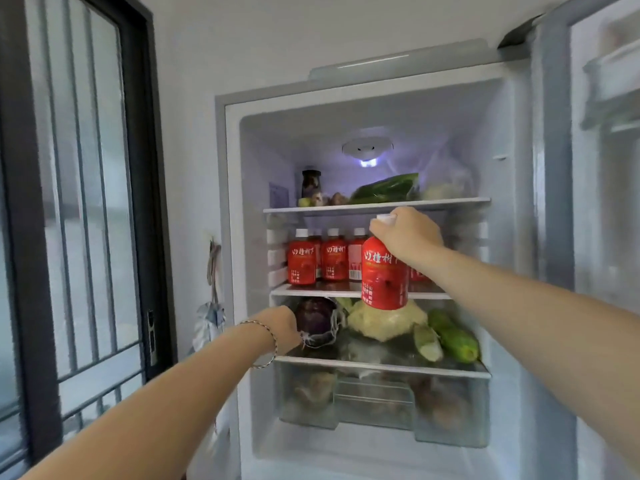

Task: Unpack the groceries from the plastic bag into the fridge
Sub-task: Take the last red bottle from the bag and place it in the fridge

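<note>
Step in hand: shelving a drink. Right hand [408, 237] has its fingers [381, 233] wrapped tight round the neck and shoulder of a red bottle [384, 275], white cap poking out just above them. The bottle hangs upright below the fingers, in front of the middle shelf [311, 291], not yet set down. Beyond the fingers and to their left stands a row of matching red bottles [318, 259] on that shelf.

Left hand [282, 329] is at the shelf below, fingers hidden against a netted purple cabbage [317, 320]; can't tell if they grip it or just touch it. Cauliflower [384, 323] sits directly under the held bottle.

Plastic bag not in view.

Next, likely: push the bottle inward to the free spot right of the row, lower it until its base seats, then release. Watch top-shelf clearance above the cap.
</note>
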